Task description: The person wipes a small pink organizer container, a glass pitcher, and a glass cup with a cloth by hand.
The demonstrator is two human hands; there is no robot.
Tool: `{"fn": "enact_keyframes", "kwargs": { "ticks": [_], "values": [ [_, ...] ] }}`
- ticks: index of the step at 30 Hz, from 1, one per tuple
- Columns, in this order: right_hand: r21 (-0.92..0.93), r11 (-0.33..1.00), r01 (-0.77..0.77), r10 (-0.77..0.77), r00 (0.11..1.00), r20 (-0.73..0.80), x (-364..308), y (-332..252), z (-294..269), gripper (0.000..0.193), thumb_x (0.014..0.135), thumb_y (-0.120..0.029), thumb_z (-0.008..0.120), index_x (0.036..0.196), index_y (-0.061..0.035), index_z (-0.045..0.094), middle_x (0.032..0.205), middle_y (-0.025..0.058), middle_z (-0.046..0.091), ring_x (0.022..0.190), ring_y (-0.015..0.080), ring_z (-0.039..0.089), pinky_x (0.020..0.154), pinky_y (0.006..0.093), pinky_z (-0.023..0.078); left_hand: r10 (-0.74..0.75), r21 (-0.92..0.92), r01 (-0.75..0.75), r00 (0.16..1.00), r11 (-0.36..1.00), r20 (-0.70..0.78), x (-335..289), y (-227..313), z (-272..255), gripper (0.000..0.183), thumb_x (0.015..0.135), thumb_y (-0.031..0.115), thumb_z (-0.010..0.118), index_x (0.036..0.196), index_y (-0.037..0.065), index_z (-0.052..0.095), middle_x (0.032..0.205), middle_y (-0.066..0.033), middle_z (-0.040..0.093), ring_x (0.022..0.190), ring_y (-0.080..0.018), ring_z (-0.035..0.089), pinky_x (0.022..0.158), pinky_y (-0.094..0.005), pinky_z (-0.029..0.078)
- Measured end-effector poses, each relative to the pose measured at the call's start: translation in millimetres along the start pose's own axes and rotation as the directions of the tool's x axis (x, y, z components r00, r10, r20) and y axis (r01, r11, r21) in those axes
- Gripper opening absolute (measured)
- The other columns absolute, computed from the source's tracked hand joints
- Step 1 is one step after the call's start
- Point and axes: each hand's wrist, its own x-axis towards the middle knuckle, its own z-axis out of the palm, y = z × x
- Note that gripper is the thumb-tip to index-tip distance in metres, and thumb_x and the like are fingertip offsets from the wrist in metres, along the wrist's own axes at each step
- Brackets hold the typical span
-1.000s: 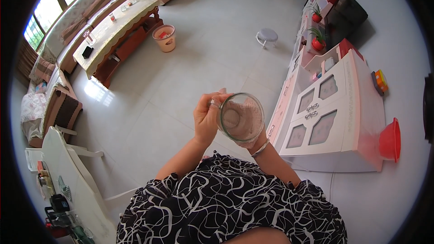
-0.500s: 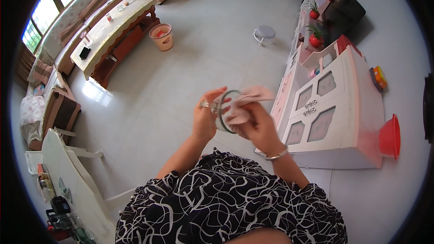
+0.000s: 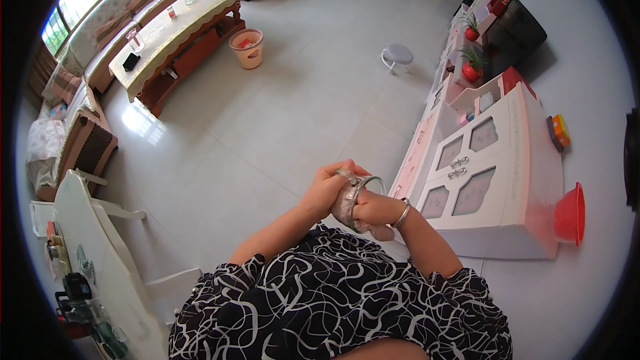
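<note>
Just in front of my body, my left hand (image 3: 325,191) is wrapped around a clear glass cup (image 3: 345,201) with a round rim, tilted toward the right. My right hand (image 3: 377,209), with a bangle at the wrist, is closed and pushed in at the cup's mouth. It grips a pale pink cloth (image 3: 381,233), part of which hangs out below that hand. The fingertips of my right hand and the cloth's inner part are hidden by the cup and the hands.
On the right stands a white and pink cabinet (image 3: 527,180), a red basin (image 3: 571,215) beside it. A pale table (image 3: 100,247) is at near left. Farther off are a covered coffee table (image 3: 160,33), a bin (image 3: 247,50), a round stool (image 3: 398,54) and a sofa (image 3: 87,143).
Both hands have come lower and slightly right, closer to my body. The cup has turned, and my right hand with the cloth has gone from beside the rim into its mouth.
</note>
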Motion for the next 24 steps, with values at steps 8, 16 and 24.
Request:
{"fn": "enact_keyframes", "kwargs": {
  "ticks": [8, 16, 24],
  "values": [
    [0.184, 0.941, 0.286, -0.217, 0.922, -0.32, -34, -29, -7, 0.017, 0.072, -0.001, 0.046, 0.087, -0.0004, 0.054, 0.079, 0.004, 0.057, 0.07, 0.011, 0.052, 0.066, 0.0248, 0.043, 0.006, -0.243, -0.067, 0.969, 0.968, -0.246, 7, 0, -20, 0.029, 0.089, 0.022, 0.038, 0.086, -0.001, 0.056, 0.081, -0.0086, 0.059, 0.072, -0.0158, 0.058, 0.063, -0.0274, 0.049],
    [-0.864, 0.473, 0.171, -0.605, 0.776, -0.177, 2, 19, 25, 0.016, 0.071, -0.012, 0.056, 0.087, -0.0071, 0.056, 0.08, 0.0096, 0.056, 0.07, 0.0257, 0.056, 0.057, 0.036, 0.045, -0.153, 0.184, 0.168, 0.984, 0.968, -0.094, 6, 5, -2, 0.035, 0.09, 0.026, 0.042, 0.083, -0.005, 0.057, 0.077, -0.0084, 0.058, 0.068, -0.0128, 0.054, 0.063, -0.0261, 0.045],
    [0.403, 0.9, 0.165, -0.15, 0.986, -0.069, -10, -1, -12, 0.028, 0.076, -0.009, 0.052, 0.104, -0.0054, 0.052, 0.092, -0.0016, 0.052, 0.083, 0.0076, 0.048, 0.075, 0.0228, 0.041, 0.041, 0.066, -0.034, 0.993, 0.997, -0.11, 11, 13, 2, 0.032, 0.089, 0.023, 0.041, 0.084, -0.003, 0.06, 0.074, -0.0059, 0.058, 0.068, -0.0122, 0.053, 0.06, -0.0244, 0.043]
  ]
}}
